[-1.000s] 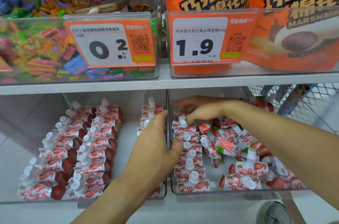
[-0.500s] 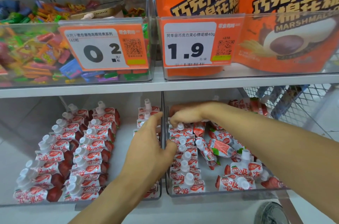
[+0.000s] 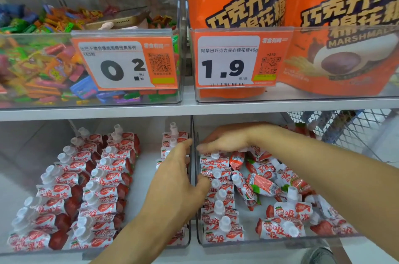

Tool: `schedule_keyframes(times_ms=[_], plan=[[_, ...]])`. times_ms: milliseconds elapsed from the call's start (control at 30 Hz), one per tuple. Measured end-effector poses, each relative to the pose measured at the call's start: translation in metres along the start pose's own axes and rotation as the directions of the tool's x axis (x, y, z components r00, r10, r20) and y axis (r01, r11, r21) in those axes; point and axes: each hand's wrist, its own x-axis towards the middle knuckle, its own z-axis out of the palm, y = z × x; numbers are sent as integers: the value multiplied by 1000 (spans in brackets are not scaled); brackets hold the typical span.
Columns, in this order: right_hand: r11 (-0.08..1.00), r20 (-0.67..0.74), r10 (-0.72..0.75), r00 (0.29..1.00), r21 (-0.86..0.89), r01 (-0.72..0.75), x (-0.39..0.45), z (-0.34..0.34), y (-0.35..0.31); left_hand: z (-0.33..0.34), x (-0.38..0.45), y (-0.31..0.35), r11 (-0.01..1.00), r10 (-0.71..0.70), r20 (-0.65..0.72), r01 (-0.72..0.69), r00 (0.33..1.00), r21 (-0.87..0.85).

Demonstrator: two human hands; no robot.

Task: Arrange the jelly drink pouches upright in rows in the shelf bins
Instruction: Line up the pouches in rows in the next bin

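Clear glossy plastic bins (image 3: pixel 280 239), smooth matt white shelf board (image 3: pixel 194 107), shiny printed foil pouches (image 3: pixel 218 162) with smooth white plastic caps (image 3: pixel 225 220), glossy orange marshmallow bags (image 3: pixel 237 4), plastic-sleeved paper price tags (image 3: pixel 125 62), metal wire mesh (image 3: pixel 336 132) far right

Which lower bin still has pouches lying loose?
The right bin: behind its one upright row by the divider, pouches lie tumbled. The left bin holds only upright rows.

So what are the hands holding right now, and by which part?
Left hand straddles the clear divider between the bins, thumb on the row of pouches. Right hand rests over that row's back end; no grip can be told.
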Motion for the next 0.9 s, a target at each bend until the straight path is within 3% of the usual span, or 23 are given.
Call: schedule_keyframes(times_ms=[100, 167, 333, 400, 533, 667, 733, 833, 900], plan=[[975, -383, -103, 918, -220, 18, -32, -7, 18, 1, 1, -1, 999, 19, 3, -19, 1000, 33], [958, -521, -164, 838, -285, 10, -59, 1, 36, 0, 2, -1, 996, 38, 14, -39, 999, 82], [956, -456, -196, 868, -287, 65, -80, 40, 56, -5, 1, 9, 972, 51, 39, -58, 998, 226], [953, -457, -210, 864, -292, 77, -85, 53, 57, -5, -3, 14, 957, 122, 9, -120, 993, 265], [881, -394, -194, 898, -473, -17, -84, 70, 58, 4, -5, 20, 916, 287, 8, -277, 958, 292], [922, -428, -211, 879, -386, 34, -92, 63, 69, 17, -2, 23, 841, 402, 146, -428, 904, 332], [975, -504, -168, 847, -215, 65, -102, 58, 77, 20, 2, 26, 819, 398, 217, -452, 891, 353], [990, -595, -106, 797, 7, 137, -115, 52, 87, 20, 18, 31, 783, 348, 245, -424, 905, 455], [978, -645, -76, 760, 102, 184, -119, 50, 88, 16, 28, 32, 766, 295, 175, -342, 939, 544]])
